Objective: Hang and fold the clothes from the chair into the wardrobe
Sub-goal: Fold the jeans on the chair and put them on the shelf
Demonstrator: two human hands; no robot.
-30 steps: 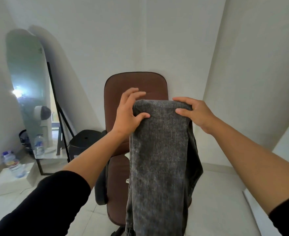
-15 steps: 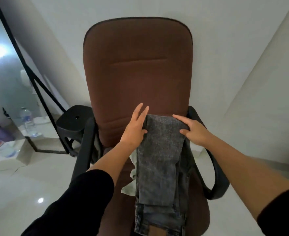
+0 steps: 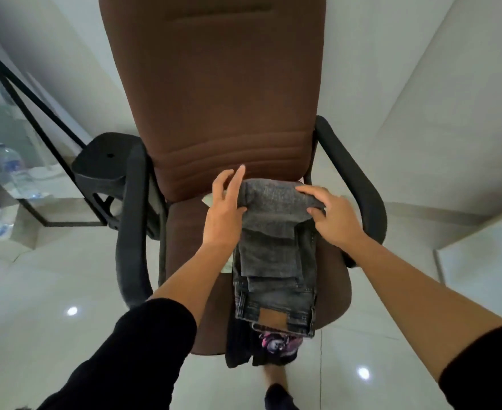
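Observation:
Grey folded jeans [image 3: 273, 247] lie on the seat of the brown office chair [image 3: 223, 99], fold edge toward the backrest. My left hand [image 3: 226, 208] sits at the fold's left side, fingers straight and thumb resting on the denim. My right hand [image 3: 332, 217] pinches the fold's right corner between curved fingers and thumb. Under the jeans a pale garment [image 3: 227, 266] peeks out on the left. A black garment with a pink print [image 3: 273, 346] hangs off the seat's front edge. No wardrobe is in view.
Black armrests [image 3: 132, 220] flank the seat on both sides. A black stool [image 3: 104, 161] stands behind the left armrest. A leaning mirror with a black frame [image 3: 27, 113] and a water bottle [image 3: 14, 173] are at far left. The floor is glossy white tile.
The jeans came down from hanging in the air in front of the backrest to lying folded on the seat. My view tilted down and closer, and my left fingers straightened.

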